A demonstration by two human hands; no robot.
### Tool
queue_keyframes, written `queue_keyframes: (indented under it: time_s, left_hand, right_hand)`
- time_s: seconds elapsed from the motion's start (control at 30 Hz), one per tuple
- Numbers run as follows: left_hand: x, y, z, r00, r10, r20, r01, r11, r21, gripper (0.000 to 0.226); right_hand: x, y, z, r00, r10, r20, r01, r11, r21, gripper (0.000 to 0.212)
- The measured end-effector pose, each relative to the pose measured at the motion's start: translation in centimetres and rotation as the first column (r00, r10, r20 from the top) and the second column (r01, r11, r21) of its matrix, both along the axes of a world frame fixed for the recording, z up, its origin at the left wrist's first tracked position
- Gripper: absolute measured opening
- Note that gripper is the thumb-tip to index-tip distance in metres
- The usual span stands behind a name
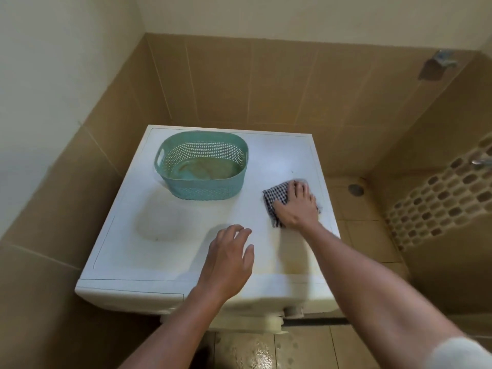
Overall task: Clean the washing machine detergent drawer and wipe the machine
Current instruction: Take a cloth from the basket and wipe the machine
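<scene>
Wiping of Washing Machine Top: Condition Noted

Wet, glossy floor tiles lie at the foot of the white washing machine, which stands in a corner of tan wall tiles. Its flat top is dull, with a yellowish stain near the front right edge and a faint grey oval mark at front left.

The left hand is over the front centre of the top, fingers loosely bent and holding nothing; whether it touches the surface cannot be told. Farther back, near the right edge, the right hand lies flat with fingers spread, pressing a dark checked cloth onto the top; hand and cloth are slightly blurred.

A teal perforated plastic basket occupies the rear left of the top, apart from the cloth, its base discoloured brown. Beyond the machine's right side, a round floor drain sits in the tiled floor.
</scene>
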State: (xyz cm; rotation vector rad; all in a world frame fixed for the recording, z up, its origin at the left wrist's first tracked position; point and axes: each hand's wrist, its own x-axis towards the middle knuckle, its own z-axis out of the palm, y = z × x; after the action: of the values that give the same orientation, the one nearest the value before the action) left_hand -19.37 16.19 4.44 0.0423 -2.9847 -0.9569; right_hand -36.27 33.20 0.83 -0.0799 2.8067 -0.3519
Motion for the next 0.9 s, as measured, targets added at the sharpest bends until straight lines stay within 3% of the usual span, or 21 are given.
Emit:
queue_keyframes:
  time_s: [0.13, 0.27, 0.4, 0.57, 0.7, 0.8, 0.9]
  left_hand:
    - [0.1, -2.2, -0.4, 0.997, 0.073, -0.018, -0.073, 0.997, 0.002, 0.035]
    - [-0.3, -3.1, -0.4, 0.994, 0.114, 0.003, -0.114, 0.994, -0.007, 0.032]
    - [-0.7, -2.8, 0.2, 0.994, 0.106, 0.000, -0.106, 0.994, 0.021, 0.032]
    - [0.0, -3.5, -0.4, 0.994, 0.107, 0.006, -0.107, 0.994, 0.028, 0.035]
    - [1.2, -4.4, -1.3, 0.990, 0.141, 0.017, -0.141, 0.989, 0.043, 0.034]
    - [1.7, -5.2, -1.7, 0.987, 0.157, 0.032, -0.158, 0.987, 0.035, 0.034]
    - [2.1, -6.0, -1.6, 0.985, 0.173, 0.023, -0.174, 0.984, 0.030, 0.034]
  right_hand:
    - [-3.2, -2.0, 0.1, 0.961, 0.276, 0.022, -0.277, 0.958, 0.067, 0.089]
    - [3.9, -2.9, -0.1, 0.893, 0.444, -0.079, -0.443, 0.896, 0.035, 0.081]
    - [8.1, 1.2, -0.6, 0.911, 0.399, -0.106, -0.403, 0.915, -0.019, 0.073]
    - [-0.5, 4.0, 0.9, 0.996, 0.016, -0.084, -0.023, 0.996, -0.084, 0.074]
    - [-4.8, 0.9, 0.7, 0.985, 0.171, 0.028, -0.171, 0.985, 0.014, 0.088]
    - [-1.5, -2.2, -0.4, 0.948, 0.318, -0.030, -0.315, 0.946, 0.078, 0.094]
    - [4.1, -4.4, -1.0, 0.919, 0.381, -0.100, -0.378, 0.925, 0.047, 0.089]
